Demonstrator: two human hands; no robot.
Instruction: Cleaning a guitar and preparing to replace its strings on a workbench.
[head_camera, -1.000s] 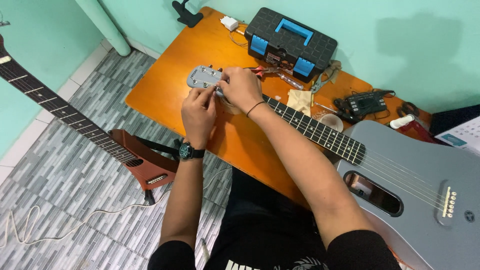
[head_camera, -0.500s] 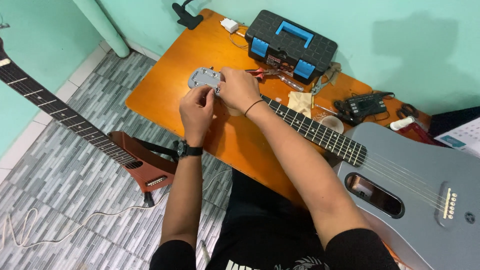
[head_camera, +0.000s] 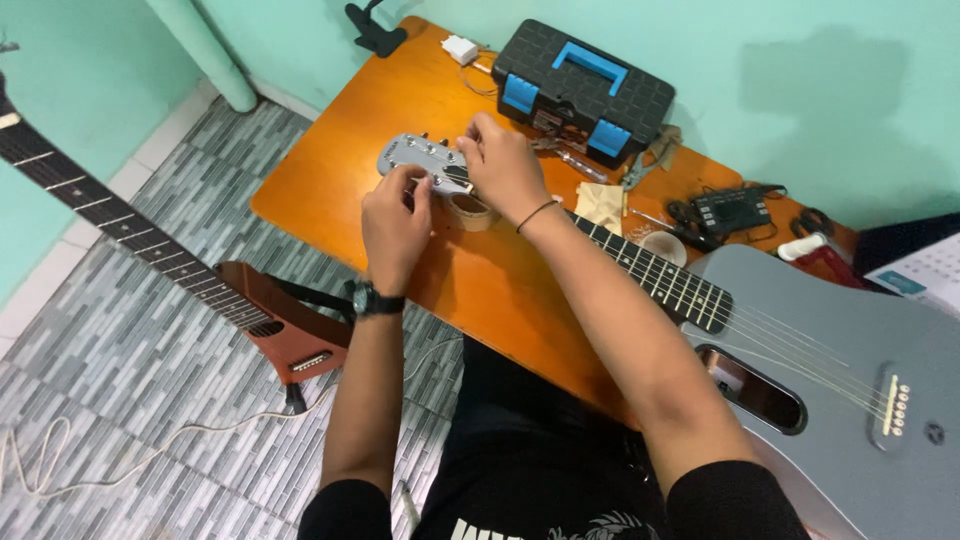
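My left hand (head_camera: 395, 228) pinches the guitar headstock (head_camera: 415, 160) from below; my right hand (head_camera: 503, 168) grips its near end; the neck runs rightward.

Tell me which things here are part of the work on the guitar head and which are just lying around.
In use:
left hand
right hand
grey guitar, its headstock under both hands
roll of tape propping the neck

Lying about:
black and blue toolbox
red-brown guitar
white charger
black tuner device

Grey acoustic guitar (head_camera: 820, 380) lying across orange wooden table (head_camera: 340, 170), headstock left; black-and-blue plastic toolbox (head_camera: 585, 85) behind neck; red-brown electric guitar (head_camera: 270, 315) on floor, left.
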